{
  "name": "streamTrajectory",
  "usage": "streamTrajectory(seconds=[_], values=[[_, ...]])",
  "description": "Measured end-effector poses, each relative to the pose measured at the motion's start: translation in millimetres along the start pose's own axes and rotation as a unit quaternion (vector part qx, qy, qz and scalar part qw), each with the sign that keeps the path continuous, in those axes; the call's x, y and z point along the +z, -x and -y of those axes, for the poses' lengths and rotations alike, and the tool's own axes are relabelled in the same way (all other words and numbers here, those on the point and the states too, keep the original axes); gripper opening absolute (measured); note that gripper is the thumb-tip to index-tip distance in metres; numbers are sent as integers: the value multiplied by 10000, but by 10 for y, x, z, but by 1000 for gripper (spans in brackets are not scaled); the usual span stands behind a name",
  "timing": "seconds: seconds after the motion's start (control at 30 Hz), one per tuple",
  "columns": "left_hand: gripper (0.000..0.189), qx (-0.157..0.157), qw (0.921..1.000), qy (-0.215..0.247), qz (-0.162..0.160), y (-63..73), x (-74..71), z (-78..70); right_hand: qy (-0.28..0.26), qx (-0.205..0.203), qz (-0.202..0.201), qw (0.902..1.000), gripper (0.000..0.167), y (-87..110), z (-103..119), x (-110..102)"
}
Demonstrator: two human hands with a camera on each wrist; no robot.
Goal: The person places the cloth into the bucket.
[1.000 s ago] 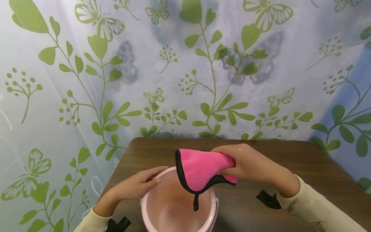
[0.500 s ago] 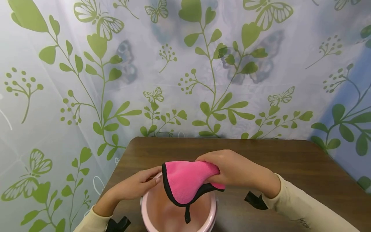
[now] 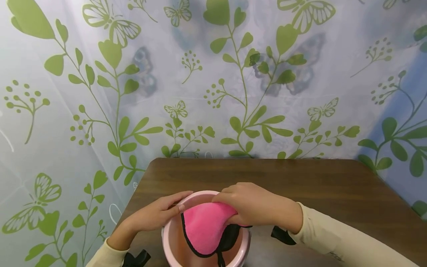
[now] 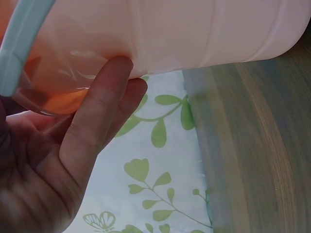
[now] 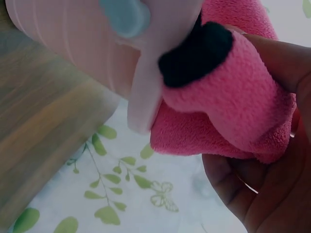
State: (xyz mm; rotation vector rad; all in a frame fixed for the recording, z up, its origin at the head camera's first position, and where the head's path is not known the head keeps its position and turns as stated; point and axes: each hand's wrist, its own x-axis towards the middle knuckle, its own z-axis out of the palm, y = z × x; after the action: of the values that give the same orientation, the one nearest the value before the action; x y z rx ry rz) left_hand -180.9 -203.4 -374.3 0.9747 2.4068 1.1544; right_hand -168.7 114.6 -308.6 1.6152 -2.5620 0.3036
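A pink bucket (image 3: 245,247) stands on the wooden table near its front, mouth up. My left hand (image 3: 153,215) holds its rim at the back left, and in the left wrist view the fingers (image 4: 104,97) lie along the outer wall. In my right hand (image 3: 257,204) is a bunched pink towel (image 3: 204,227) with black edging, pinched between thumb and fingers. The towel hangs at the bucket's mouth, its lower edge and a black loop (image 3: 220,258) dipping inside the rim. Its plush folds (image 5: 248,107) show beside the bucket's rim in the right wrist view.
The brown table (image 3: 317,193) spreads behind and to the right of the bucket. A white curtain (image 3: 207,92) with green leaves and butterflies hangs at the back and left. A pale handle (image 4: 22,48) crosses the bucket's side. Black mounts (image 3: 283,235) sit at both wrists.
My right hand has moved left and down with the towel, which now hangs lower, into the bucket's mouth. The left hand has stayed at the rim.
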Motion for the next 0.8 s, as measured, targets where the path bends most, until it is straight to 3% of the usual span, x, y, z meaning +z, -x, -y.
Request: streamTrajectory(seconds=[0.37, 0.57, 0.8], values=[[49, 97, 9999, 14, -27, 7, -6, 7, 188, -132, 520, 9984, 42, -209, 132, 64], [50, 87, 9999, 78, -16, 14, -13, -13, 285, 53, 867, 9958, 41, -297, 167, 120], [48, 102, 9999, 79, -66, 26, -5, -3, 215, -42, 793, 9966, 54, -368, 169, 278]])
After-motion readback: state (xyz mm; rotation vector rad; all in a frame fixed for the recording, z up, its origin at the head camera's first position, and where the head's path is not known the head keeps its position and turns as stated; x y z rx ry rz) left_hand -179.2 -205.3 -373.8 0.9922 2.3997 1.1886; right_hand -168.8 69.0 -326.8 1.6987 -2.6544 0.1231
